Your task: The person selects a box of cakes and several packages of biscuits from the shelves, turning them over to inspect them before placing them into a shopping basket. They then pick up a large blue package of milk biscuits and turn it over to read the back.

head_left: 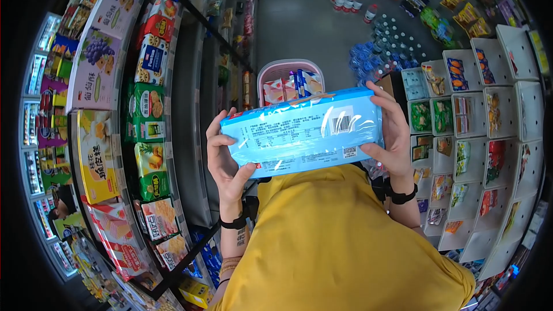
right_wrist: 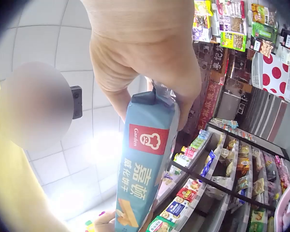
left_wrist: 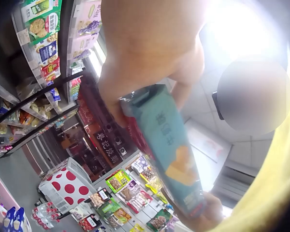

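- A person in a yellow shirt [head_left: 334, 236] is standing in a shop aisle and holding a long blue packet [head_left: 302, 132] up in the centre of the head view. Its printed back with the barcode is facing the camera.
- The packet's long axis is running left to right across the frame, and its right end is sitting slightly higher than its left.
- The left hand [head_left: 224, 161] is gripping the left end. Its fingers are curling over the upper corner and its thumb is pressing along the lower edge.
- The right hand [head_left: 394, 138] is gripping the right end the same way, with fingers wrapping over the top and thumb hooking under the bottom edge.
- Each hand is clasping its own end, so neither is nearer than the other and the packet is spanning the gap between the two palms.
- In both wrist views the packet is stretching away from the clasping hand toward the lower part of the frame, showing its front (a red logo and a wafer picture).
- A pink basket [head_left: 271, 69] is sitting on the floor just above the packet in the frame, already holding a few packs.
- Snack shelves [head_left: 144, 115] are filling the left of the frame, and white bins [head_left: 489, 109] of small packets are lining the right.
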The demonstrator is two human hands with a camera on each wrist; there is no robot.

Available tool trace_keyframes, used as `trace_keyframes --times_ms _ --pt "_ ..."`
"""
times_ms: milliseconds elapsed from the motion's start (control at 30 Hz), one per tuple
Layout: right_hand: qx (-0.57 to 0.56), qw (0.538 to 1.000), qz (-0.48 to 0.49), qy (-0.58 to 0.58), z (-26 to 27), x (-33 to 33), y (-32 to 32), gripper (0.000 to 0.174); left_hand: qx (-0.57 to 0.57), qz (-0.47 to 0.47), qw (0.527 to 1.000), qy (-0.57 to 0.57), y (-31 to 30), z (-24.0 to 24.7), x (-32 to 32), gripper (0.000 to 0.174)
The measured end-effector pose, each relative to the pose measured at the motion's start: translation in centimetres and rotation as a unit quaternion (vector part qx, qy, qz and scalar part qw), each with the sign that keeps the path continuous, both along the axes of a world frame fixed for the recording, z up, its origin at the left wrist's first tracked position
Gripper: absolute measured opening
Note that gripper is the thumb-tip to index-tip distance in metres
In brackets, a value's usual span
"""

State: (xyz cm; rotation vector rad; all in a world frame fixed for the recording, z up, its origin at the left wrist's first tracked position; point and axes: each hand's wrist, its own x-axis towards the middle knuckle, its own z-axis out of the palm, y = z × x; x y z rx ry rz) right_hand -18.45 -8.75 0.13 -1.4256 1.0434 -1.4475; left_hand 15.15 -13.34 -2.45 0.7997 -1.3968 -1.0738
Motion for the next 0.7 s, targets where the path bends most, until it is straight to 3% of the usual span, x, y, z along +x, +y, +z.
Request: trace_keyframes --times_ms 700 --pt "-0.007 0.998 -0.048 0.027 -0.4 1.1 3.3 0.074 0.010 -0.052 0.998 0.022 -0.2 -0.1 0.2 0.044"
